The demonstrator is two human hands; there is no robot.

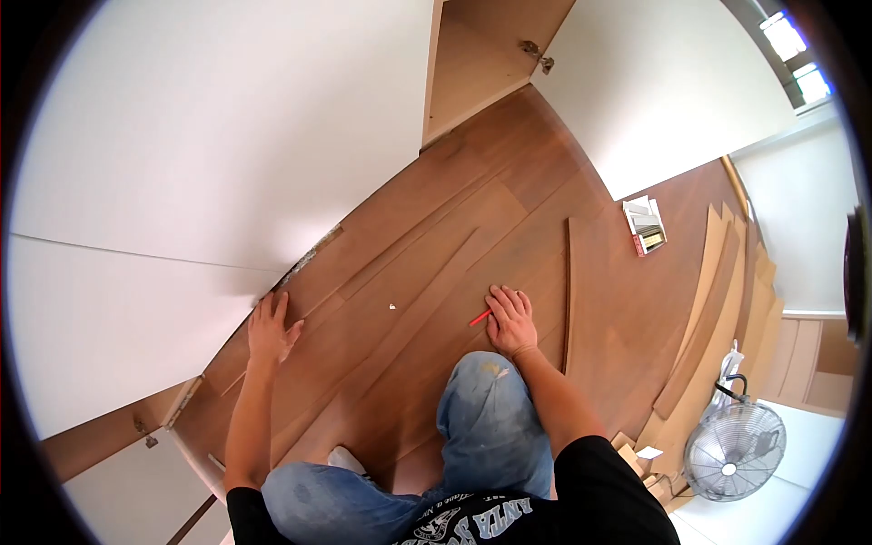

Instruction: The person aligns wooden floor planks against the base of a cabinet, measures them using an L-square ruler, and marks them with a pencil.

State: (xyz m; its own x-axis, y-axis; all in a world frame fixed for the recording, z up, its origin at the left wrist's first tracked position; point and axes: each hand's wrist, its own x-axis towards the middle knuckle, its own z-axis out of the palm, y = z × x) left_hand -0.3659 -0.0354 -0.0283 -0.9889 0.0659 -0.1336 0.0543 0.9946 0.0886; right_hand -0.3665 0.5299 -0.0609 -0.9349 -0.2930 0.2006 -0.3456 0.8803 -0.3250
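Observation:
My left hand (271,334) rests with fingers spread at the foot of the white cabinet (163,309), on the edge of a brown floor plank (313,286) along it. A rough, pale gap (312,256) shows between plank and cabinet just ahead of the fingers. Against the wood floor (427,300), my right hand (510,320) leans with its fingers bent. A thin red pencil (480,317) sticks out from under its thumb side. The pencil's other end is hidden by the hand. A small white scrap (392,307) lies between the hands.
A loose narrow plank (569,291) lies right of my right hand. Beyond it are stacked planks (704,309), a small open box (645,227) and a metal fan (734,451). An open cabinet door (654,91) stands ahead. Another cabinet opening (136,400) is at lower left.

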